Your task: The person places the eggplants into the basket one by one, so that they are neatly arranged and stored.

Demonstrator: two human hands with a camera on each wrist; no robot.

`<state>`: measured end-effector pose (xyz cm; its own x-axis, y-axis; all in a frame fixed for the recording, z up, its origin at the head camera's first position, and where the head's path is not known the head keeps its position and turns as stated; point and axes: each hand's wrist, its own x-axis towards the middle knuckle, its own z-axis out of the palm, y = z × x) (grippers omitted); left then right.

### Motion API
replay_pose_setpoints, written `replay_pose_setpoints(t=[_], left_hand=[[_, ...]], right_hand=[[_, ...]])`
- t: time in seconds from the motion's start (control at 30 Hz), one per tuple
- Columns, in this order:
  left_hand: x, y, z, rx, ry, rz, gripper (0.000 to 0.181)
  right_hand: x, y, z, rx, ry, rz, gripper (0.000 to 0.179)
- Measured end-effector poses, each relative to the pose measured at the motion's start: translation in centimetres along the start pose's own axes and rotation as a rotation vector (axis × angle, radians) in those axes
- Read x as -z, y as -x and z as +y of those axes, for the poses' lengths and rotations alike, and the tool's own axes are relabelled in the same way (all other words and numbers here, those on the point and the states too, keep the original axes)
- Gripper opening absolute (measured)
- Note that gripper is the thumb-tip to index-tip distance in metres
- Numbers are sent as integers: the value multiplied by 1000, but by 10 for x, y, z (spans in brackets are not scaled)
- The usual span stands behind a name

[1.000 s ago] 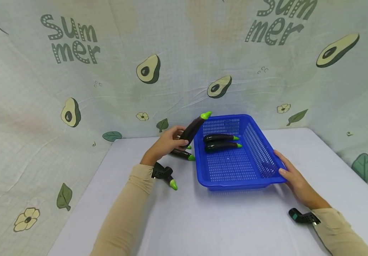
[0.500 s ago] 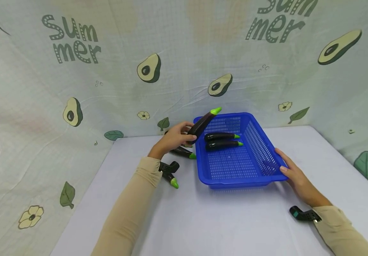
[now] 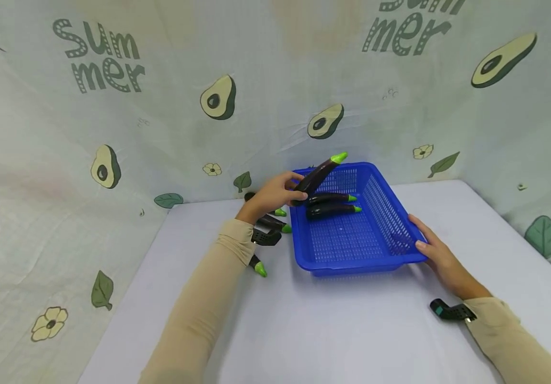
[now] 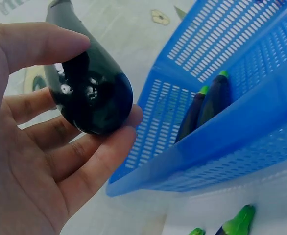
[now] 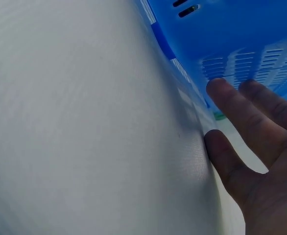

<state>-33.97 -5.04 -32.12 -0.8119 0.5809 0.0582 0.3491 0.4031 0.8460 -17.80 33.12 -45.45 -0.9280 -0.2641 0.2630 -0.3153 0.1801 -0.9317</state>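
Hands to either side of a blue basket [image 3: 352, 265]: the left hand [image 3: 272, 195] pinches an eggplant [image 3: 317, 177] by its blunt end, thumb against fingers, while the right hand [image 3: 440, 261] holds the basket's near right corner, thumb over the rim and the other fingers rather straight along the outside. Governing relation: the basket's interior lies to the right of the left hand, which is the nearer to its left rim. Long axis of the held eggplant: oblique, running up from the left fingers, away and toward the right, green stem end highest; seen from the head, it crosses the far left part of the basket. Its clearance above the rim cannot be judged.

Within the basket, between the hands, lie a farther eggplant [image 3: 330, 198] and a nearer eggplant [image 3: 330, 212], side by side crosswise, stems pointing rightward. Likely obstacles to the left hand are the left rim and this pair, beside which bare floor lies toward the person. On the worktop [image 3: 333, 330], close about the left wrist, are further eggplants, partly hidden: a middle eggplant [image 3: 275, 222], a back eggplant [image 3: 280, 212] and a front eggplant [image 3: 259, 268].
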Motion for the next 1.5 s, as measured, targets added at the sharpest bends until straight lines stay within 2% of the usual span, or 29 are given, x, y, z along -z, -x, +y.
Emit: replay_pose_setpoints(t=[0.1, 0.27, 0.5, 0.77, 1.1, 1.5], left_hand=[[-6, -6, -1, 30, -45, -31, 51], [-14, -14, 1, 52, -40, -67, 48], [-17, -24, 9, 56, -63, -114, 49], [-21, -34, 11, 129, -142, -165, 50], [-32, -44, 13, 163, -234, -164, 48], [-40, -52, 13, 181, -342, -176, 46]], right_hand=[[-2, 3, 4, -9, 2, 0, 58], [-3, 3, 6, -10, 4, 2, 58], [-2, 0, 2, 11, 3, -4, 58], [-1, -1, 0, 6, 7, 1, 58], [-1, 0, -2, -14, 30, 4, 58], [-1, 1, 0, 7, 13, -5, 58]])
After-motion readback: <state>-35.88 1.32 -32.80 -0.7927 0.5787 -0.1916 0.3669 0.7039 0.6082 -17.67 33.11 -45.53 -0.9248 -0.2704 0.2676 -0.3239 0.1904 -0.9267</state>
